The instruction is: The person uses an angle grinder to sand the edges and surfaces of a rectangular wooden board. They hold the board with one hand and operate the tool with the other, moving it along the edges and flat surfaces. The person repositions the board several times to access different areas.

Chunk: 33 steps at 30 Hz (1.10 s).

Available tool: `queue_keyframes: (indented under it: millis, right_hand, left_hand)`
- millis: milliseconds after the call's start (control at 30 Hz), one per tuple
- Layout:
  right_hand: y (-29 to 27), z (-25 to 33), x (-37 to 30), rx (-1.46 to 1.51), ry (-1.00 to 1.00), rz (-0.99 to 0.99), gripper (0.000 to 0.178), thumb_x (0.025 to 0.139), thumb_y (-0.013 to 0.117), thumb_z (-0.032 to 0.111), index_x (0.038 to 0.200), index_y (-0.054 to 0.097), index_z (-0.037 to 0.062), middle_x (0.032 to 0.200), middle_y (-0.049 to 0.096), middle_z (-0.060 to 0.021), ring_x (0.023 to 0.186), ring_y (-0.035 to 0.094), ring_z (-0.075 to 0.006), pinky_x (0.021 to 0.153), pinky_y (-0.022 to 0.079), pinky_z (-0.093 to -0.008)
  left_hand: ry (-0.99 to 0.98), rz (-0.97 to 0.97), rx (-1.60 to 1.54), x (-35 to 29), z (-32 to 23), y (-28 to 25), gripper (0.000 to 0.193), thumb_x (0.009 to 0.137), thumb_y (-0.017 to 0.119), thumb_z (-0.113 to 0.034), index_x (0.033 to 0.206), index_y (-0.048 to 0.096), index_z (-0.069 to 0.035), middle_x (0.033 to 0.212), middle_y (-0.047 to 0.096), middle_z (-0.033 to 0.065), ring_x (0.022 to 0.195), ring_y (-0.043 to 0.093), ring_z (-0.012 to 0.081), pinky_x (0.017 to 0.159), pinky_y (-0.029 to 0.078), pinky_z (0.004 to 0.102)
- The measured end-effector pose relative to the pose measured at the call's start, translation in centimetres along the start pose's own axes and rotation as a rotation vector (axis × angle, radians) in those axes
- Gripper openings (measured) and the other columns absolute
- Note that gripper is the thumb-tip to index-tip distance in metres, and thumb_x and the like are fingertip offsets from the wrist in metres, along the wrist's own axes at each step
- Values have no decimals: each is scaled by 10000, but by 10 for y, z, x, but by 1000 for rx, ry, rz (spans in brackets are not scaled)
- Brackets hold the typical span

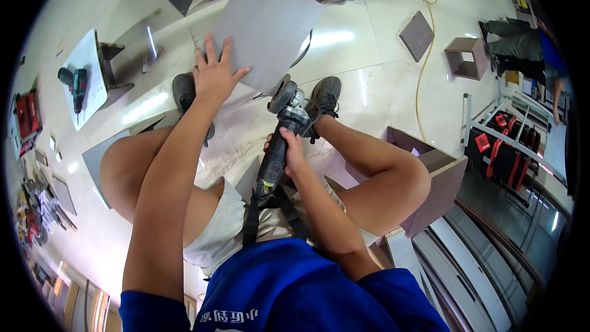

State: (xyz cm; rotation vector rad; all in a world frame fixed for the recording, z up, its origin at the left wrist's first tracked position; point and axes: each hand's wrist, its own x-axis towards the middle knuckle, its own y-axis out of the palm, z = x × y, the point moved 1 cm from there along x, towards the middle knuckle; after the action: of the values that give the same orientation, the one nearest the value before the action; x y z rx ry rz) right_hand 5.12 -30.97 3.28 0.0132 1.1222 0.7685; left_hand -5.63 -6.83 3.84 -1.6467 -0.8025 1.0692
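My right hand point(291, 154) is wrapped round the black body of an angle grinder point(274, 158), which points away from me between my knees. The grinder's disc point(283, 95) is at the near corner of a grey panel point(264, 27); I cannot tell whether the two touch. My left hand point(213, 71) lies on the panel's left edge with its fingers spread flat. What carries the panel underneath is mostly hidden.
On the left a green cordless drill point(78, 89) lies on a small white-topped stool point(92, 77). A yellow hose point(420, 86) runs along the floor at right, by a square board point(417, 36) and an open box point(465, 58). Another person point(522, 46) is at far right.
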Motion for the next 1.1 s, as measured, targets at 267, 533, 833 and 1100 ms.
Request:
queue_keyframes:
  millis: [267, 533, 833, 1100]
  right_hand:
    - [1, 21, 22, 45, -20, 11, 301, 889, 634, 301, 982, 492, 52, 782, 644, -128, 659, 669, -234, 586, 575, -371]
    - [-8, 31, 32, 1, -62, 42, 264, 898, 630, 242, 1004, 488, 46, 782, 639, -131, 653, 665, -237, 593, 576, -379]
    - [-11, 54, 56, -5, -92, 74, 291, 887, 650, 245, 992, 492, 24, 778, 634, -146, 657, 664, -251, 610, 572, -383]
    - [-10, 75, 75, 15, -91, 54, 261, 892, 649, 228, 971, 507, 24, 772, 638, -140, 632, 664, -243, 587, 566, -375]
  left_hand:
    - [19, -30, 16, 1, -2, 1, 871, 861, 585, -644, 1553, 243, -241, 1604, 104, 235, 1382, 239, 495, 1011, 400, 590]
    - [7, 8, 12, 1, -4, -5, 876, 867, 589, -627, 1562, 221, -242, 1613, 57, 231, 1388, 219, 504, 1031, 379, 599]
    - [7, 46, -2, 3, -8, -10, 879, 872, 582, -617, 1566, 192, -243, 1609, 54, 247, 1393, 208, 532, 1041, 379, 612]
    - [26, 13, 5, 4, -4, -3, 876, 874, 606, -581, 1566, 204, -224, 1604, 63, 252, 1378, 218, 549, 1036, 386, 611]
